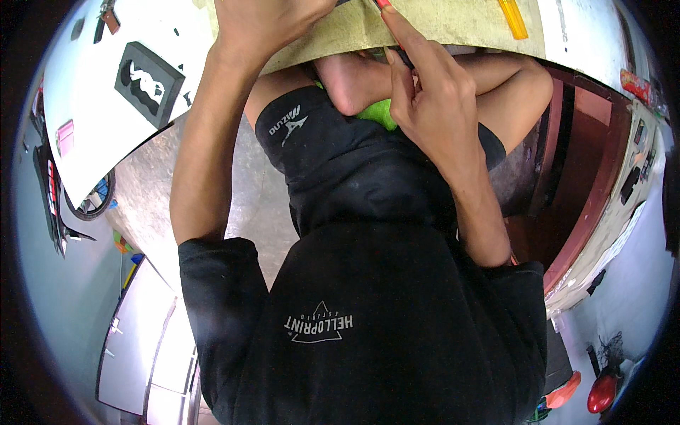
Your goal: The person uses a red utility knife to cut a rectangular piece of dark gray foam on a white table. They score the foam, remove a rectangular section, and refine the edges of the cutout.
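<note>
At the top edge, my left hand (273, 20) rests over the pale yellow board (340, 34). Its fingers are mostly cut off by the picture's edge, so what they hold is hidden. A small dark piece (343, 2) shows beside them. My right hand (438, 88) is closed around a slender red tool (383, 3), with the index finger stretched along it toward the board. Most of this tool is behind the fingers, and its kind cannot be made out. Further right on the board lies a yellow tool handle (513, 19).
A black block with a shaped cut-out (150, 83) lies on the white tabletop (92, 142) at left. Near it are a brown-and-metal item (110, 18) and a pink piece (65, 138). My bent legs (513, 92) are under the board's edge. A reddish-brown frame (591, 166) stands at right.
</note>
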{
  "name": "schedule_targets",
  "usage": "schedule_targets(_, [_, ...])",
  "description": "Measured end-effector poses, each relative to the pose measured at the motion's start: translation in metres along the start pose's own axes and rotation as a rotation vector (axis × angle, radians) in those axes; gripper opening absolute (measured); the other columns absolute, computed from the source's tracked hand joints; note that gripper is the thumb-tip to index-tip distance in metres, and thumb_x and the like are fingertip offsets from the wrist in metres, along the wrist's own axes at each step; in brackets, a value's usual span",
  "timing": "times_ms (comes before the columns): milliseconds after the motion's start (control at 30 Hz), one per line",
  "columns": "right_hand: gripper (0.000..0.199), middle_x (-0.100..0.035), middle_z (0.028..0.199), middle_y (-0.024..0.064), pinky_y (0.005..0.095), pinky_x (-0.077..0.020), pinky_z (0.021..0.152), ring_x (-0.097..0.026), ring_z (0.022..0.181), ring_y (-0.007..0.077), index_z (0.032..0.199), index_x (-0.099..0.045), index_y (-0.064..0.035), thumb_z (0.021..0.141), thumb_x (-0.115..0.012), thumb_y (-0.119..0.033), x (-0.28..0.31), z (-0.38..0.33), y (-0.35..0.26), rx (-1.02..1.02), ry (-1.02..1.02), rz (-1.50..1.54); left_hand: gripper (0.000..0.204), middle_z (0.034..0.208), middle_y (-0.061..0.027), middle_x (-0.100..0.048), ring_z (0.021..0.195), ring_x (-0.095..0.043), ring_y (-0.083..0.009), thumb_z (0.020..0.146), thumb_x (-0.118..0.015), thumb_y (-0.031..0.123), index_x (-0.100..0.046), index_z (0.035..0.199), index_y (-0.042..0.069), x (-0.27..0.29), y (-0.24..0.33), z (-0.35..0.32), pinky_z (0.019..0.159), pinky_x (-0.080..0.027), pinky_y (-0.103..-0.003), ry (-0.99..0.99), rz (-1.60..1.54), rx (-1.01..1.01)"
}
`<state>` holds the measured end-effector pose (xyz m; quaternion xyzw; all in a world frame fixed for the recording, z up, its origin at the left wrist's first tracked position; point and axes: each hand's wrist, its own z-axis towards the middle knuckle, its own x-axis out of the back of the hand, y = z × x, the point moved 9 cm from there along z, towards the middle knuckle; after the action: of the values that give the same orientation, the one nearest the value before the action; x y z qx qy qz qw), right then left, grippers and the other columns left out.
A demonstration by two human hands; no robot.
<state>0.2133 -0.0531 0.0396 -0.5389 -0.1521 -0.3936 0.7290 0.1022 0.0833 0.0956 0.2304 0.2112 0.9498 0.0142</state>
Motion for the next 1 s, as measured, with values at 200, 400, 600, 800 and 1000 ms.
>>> schedule_targets(200, [0.051,-0.067,0.079,0.0247,0.0495,-0.0573,0.063,-0.068,0.067,0.041,0.139,-0.061,-0.0049,0.088,-0.067,-0.003,-0.0035,0.0,0.0024,0.0,0.008,-0.022,0.055,0.118,-0.0113,-0.067,0.107,-0.068,-0.0201,0.078,-0.088,0.004,-0.065,0.127,0.001,-0.0006,0.0031,0.0013,0.092,-0.056,-0.031,-0.03,0.015,0.076])
schedule_targets(400, [0.052,-0.068,0.081,0.0259,0.0498,-0.0581,0.065,-0.07,0.07,0.0414,0.14,-0.061,-0.0062,0.088,-0.067,-0.003,0.0014,0.0011,0.0018,-0.012,0.0,-0.016,0.055,0.118,-0.0126,-0.068,0.108,-0.068,-0.021,0.078,-0.088,0.004,-0.064,0.128,0.002,-0.003,0.005,-0.0016,0.092,-0.057,-0.031,-0.028,0.038,0.046])
schedule_targets(600, [0.052,-0.068,0.084,0.0257,0.0502,-0.0585,0.066,-0.07,0.072,0.042,0.14,-0.06,-0.0059,0.089,-0.066,-0.003,0.0019,-0.0049,0.001,-0.03,-0.016,0.002,0.057,0.118,-0.0135,-0.068,0.109,-0.069,-0.0214,0.078,-0.088,0.004,-0.064,0.129,0.002,-0.002,0.0043,-0.0048,0.092,-0.057,-0.032,0.005,-0.006,-0.001])
schedule_targets(800, [0.051,-0.067,0.082,0.023,0.049,-0.0586,0.065,-0.069,0.07,0.0405,0.141,-0.06,-0.0058,0.09,-0.066,-0.004,0.0001,-0.0065,0.002,0.021,0.046,0.009,0.056,0.12,-0.013,-0.067,0.109,-0.068,-0.0211,0.078,-0.089,0.005,-0.064,0.128,0.002,-0.0013,0.0015,-0.002,0.092,-0.056,-0.032,0.013,-0.016,-0.016])
schedule_targets(1000, [0.052,-0.067,0.08,0.0221,0.0472,-0.0582,0.061,-0.069,0.066,0.0377,0.141,-0.061,-0.0058,0.089,-0.066,-0.004,-0.0035,-0.006,0.0034,0.011,0.016,-0.04,0.056,0.119,-0.0118,-0.067,0.109,-0.067,-0.0206,0.077,-0.089,0.005,-0.064,0.127,0.001,-0.0016,0.0021,-0.0016,0.094,-0.055,-0.032,-0.016,0.009,0.056])
